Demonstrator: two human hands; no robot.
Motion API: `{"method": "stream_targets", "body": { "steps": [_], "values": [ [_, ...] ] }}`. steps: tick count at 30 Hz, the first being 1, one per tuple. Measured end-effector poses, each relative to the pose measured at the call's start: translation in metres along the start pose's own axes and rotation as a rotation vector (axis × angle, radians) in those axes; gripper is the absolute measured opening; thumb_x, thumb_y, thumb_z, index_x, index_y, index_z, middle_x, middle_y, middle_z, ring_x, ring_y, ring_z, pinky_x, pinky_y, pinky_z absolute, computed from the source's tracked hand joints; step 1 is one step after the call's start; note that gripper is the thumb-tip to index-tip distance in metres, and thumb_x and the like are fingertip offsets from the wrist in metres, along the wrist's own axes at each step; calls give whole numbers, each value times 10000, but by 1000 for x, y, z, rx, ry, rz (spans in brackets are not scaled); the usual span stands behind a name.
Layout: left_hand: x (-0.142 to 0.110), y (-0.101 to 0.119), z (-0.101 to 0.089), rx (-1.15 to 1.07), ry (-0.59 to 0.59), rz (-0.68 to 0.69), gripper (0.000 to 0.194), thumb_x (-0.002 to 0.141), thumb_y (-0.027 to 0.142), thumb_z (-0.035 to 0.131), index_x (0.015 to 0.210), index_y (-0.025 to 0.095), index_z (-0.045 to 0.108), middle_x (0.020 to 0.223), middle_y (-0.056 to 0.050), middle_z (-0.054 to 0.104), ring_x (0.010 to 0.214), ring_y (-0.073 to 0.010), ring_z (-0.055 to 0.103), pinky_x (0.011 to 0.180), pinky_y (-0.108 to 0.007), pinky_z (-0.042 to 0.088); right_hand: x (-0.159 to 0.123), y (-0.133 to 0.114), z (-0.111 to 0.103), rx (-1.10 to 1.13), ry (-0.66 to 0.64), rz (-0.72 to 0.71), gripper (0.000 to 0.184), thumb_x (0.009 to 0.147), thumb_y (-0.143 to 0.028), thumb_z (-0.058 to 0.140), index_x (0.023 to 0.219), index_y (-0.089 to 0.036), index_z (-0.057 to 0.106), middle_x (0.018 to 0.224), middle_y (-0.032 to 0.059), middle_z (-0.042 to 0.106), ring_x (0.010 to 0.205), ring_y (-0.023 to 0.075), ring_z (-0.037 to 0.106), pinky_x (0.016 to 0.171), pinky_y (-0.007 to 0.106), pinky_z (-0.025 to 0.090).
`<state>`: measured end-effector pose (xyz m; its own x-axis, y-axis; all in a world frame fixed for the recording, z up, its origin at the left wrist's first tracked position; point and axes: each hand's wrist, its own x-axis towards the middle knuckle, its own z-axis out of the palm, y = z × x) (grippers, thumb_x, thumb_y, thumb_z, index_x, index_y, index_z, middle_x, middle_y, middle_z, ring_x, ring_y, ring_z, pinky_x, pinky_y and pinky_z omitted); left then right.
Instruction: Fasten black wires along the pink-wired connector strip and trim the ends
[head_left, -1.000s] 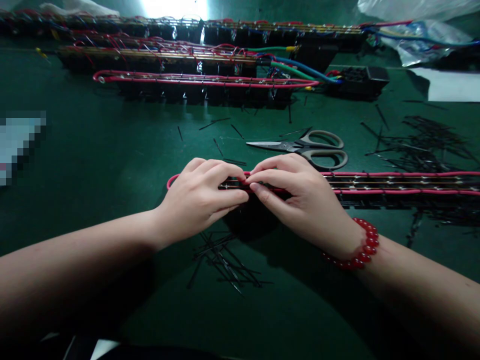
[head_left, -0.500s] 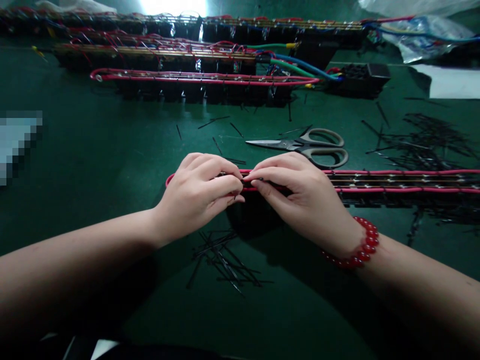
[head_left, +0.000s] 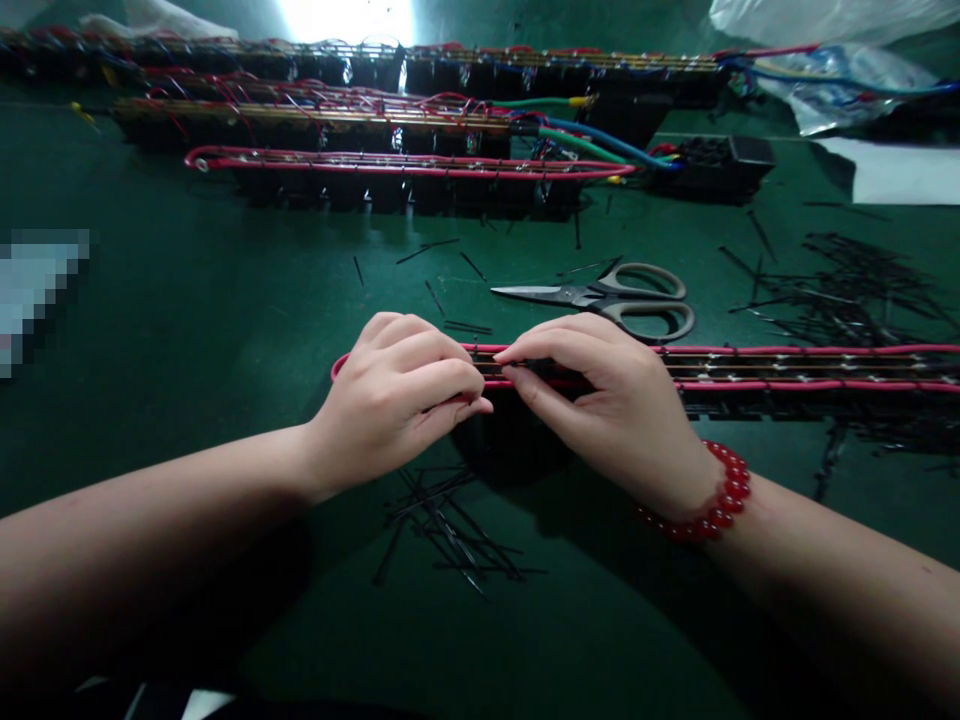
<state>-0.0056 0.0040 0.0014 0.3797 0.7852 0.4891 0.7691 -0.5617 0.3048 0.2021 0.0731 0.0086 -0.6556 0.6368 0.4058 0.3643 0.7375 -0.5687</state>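
Observation:
A long, narrow assembly (head_left: 814, 368) with metal strips and a red wire along both edges lies across the table, small black cable ties round the wire. My left hand (head_left: 409, 385) is over its left end, fingers curled and pressed together. What those fingers hold, if anything, is hidden. Thumb and index finger of my right hand (head_left: 600, 385) pinch over the strips, a tiny dark end of a cable tie showing at the fingertips. The hands are a short gap apart. Loose black cable ties (head_left: 450, 525) lie in a small pile below them.
Grey-handled scissors (head_left: 600, 295) lie just beyond my hands. A larger pile of cable ties (head_left: 862, 285) is at right. Farther back run several wired assemblies (head_left: 412, 165), a black connector block (head_left: 720, 168), white paper (head_left: 907, 170) and clear plastic bags (head_left: 847, 85).
My left thumb and fingers have shifted slightly, and the gap between the hands shows more of the strips. My right hand keeps its pinch. The whole view has moved a little.

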Motion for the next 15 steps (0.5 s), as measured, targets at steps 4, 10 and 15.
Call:
{"method": "stream_targets", "body": {
  "steps": [4, 10, 15],
  "values": [
    [0, 0, 2, 40, -33, -11, 146, 971, 293, 589, 868, 204, 643, 925, -27, 692, 904, -176, 592, 848, -358, 416, 1, -2, -1, 13, -2, 14, 78, 906, -178, 630, 906, -168, 707, 914, 58, 735, 894, 190, 663, 812, 344, 520],
    [-1, 0, 4, 140, -82, 12, 71, 968, 236, 550, 979, 222, 618, 1012, -35, 672, 946, -208, 559, 848, -378, 396, 0, -4, -2, 53, 10, 110, 55, 903, -215, 636, 873, -208, 682, 893, 40, 720, 841, 199, 662, 747, 346, 513],
    [-2, -1, 5, 136, -76, 26, 124, 931, 203, 551, 1045, 227, 592, 1031, -41, 662, 957, -216, 556, 860, -389, 398, 1, -6, -5, 78, 12, 219, 78, 906, -274, 641, 887, -217, 691, 857, 36, 718, 762, 189, 649, 684, 330, 499]
  ]
}}
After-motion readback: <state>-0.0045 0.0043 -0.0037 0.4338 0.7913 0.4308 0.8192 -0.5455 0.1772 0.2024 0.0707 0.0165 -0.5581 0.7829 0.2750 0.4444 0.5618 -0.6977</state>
